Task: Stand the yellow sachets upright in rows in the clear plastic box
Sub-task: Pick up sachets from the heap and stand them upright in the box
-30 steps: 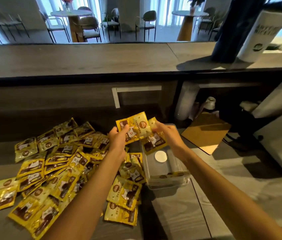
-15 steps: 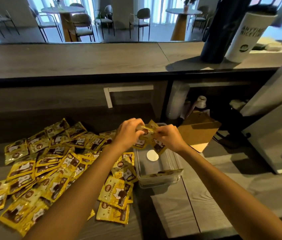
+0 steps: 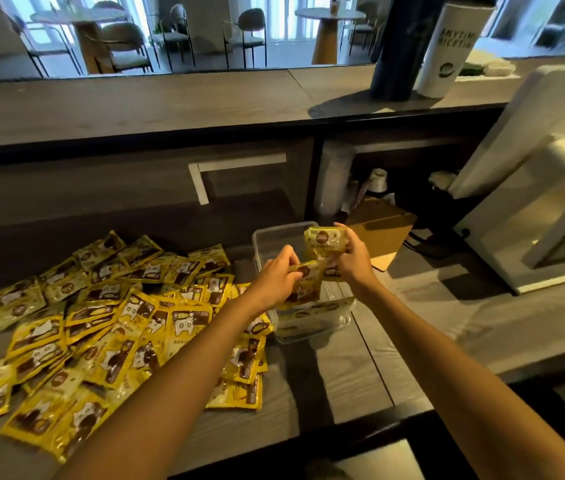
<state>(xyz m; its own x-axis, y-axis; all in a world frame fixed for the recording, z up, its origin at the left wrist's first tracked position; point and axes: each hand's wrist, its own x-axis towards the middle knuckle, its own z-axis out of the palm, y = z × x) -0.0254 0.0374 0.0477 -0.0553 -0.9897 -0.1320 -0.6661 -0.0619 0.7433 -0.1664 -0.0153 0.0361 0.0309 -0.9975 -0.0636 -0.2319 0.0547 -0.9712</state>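
Several yellow sachets (image 3: 108, 327) with brown cat prints lie in a loose heap on the grey counter, left of the clear plastic box (image 3: 274, 237). Both hands hover over the box. My left hand (image 3: 276, 277) pinches one sachet (image 3: 305, 284) by its top edge, hanging down into the box. My right hand (image 3: 350, 258) grips a small bundle of sachets (image 3: 322, 239) above the box's far right side. A few sachets show through the box's near wall; how they stand is unclear.
A brown cardboard piece (image 3: 381, 233) lies just behind the box to the right. A white machine (image 3: 534, 188) fills the right side. A raised wooden ledge (image 3: 135, 105) runs across the back, bearing a dark cylinder (image 3: 399, 46) and a white printed tube (image 3: 451, 46).
The hands held fanned sachets above the box's far end, then brought them together. Now they have separated slightly, the left with one sachet lowered over the box, the right keeping the bundle.
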